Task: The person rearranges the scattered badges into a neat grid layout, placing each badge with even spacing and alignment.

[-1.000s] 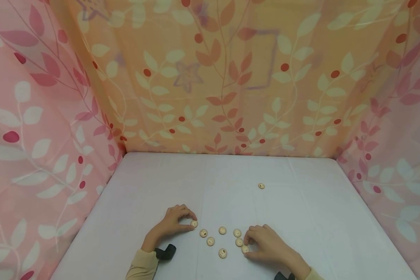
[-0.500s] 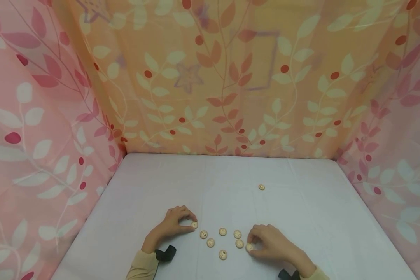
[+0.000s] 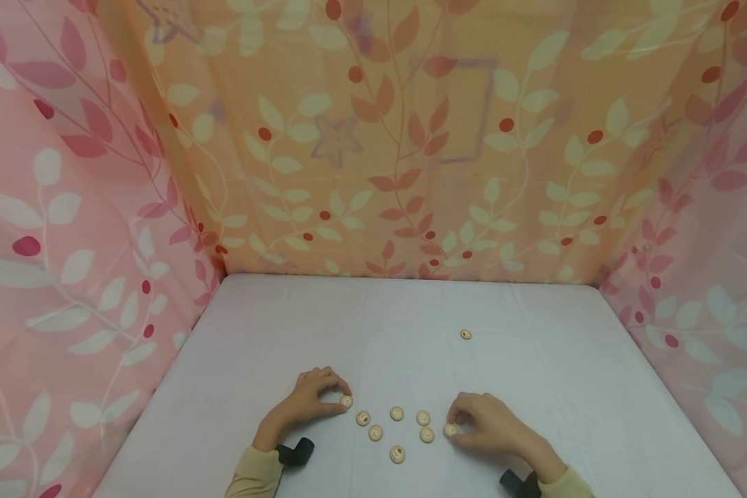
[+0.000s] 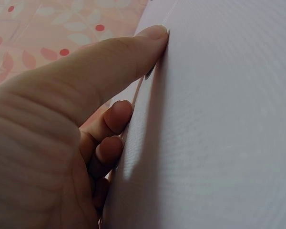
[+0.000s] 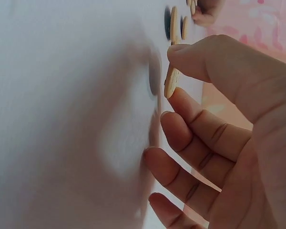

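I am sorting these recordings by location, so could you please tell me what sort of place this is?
Probably a small screened-off tabletop workspace, indoors or not I cannot be sure: leaf-patterned hangings enclose three sides of a pale table, with small round discs on it.

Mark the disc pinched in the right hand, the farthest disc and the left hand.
Pinched disc (image 5: 171, 83): right wrist view, on its rim.
Farthest disc (image 3: 466, 334): head view, middle of its face.
Left hand (image 3: 311, 397): head view, between wrist and knuckles.

Left sleeve (image 3: 253, 473): coloured plain khaki-beige, creased near the cuff
Right sleeve (image 3: 565, 484): matched in khaki-beige
Left wrist camera (image 3: 296, 452): finished in black, stubby, rounded, worn beside the cuff
Right wrist camera (image 3: 520, 483): finished in black likewise
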`<state>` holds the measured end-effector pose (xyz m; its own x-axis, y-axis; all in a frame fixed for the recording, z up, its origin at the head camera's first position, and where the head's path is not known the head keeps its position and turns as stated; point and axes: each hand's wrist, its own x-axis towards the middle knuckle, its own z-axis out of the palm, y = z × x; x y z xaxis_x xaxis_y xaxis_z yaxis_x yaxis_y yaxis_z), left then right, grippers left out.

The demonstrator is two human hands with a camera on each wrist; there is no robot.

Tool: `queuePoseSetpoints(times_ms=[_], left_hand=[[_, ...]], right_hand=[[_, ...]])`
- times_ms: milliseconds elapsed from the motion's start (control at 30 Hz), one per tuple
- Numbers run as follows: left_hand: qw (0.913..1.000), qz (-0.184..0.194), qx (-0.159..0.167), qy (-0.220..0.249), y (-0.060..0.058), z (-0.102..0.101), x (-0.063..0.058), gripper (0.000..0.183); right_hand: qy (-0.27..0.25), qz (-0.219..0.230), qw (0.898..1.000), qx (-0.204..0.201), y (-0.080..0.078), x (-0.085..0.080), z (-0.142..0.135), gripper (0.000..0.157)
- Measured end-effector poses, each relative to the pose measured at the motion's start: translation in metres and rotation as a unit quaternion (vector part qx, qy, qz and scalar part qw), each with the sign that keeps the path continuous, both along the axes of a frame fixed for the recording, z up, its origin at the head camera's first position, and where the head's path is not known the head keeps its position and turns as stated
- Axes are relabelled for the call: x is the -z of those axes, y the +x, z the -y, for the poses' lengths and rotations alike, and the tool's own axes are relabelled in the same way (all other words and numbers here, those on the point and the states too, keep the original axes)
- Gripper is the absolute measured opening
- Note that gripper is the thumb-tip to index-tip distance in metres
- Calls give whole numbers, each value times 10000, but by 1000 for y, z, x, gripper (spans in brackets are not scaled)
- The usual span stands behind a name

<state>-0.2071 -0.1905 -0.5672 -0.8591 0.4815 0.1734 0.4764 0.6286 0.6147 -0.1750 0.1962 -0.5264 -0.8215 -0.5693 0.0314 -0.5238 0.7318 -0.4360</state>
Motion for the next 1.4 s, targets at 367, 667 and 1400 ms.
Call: queuePoseSetpoints(times_ms=[367,667,1400], left_hand=[[9999,117,-26,-11,0,0,-1,22],[9999,54,-91,-24,0,-1,0,22],[10000,53,-37,-31,0,0,0,22]], right_hand=[[-44,128,9998,136,-9,1,-9,19],[-76,200,9996,177,-16,0,-16,17],[-131,255,9979,584,-39,-1,-30,19]])
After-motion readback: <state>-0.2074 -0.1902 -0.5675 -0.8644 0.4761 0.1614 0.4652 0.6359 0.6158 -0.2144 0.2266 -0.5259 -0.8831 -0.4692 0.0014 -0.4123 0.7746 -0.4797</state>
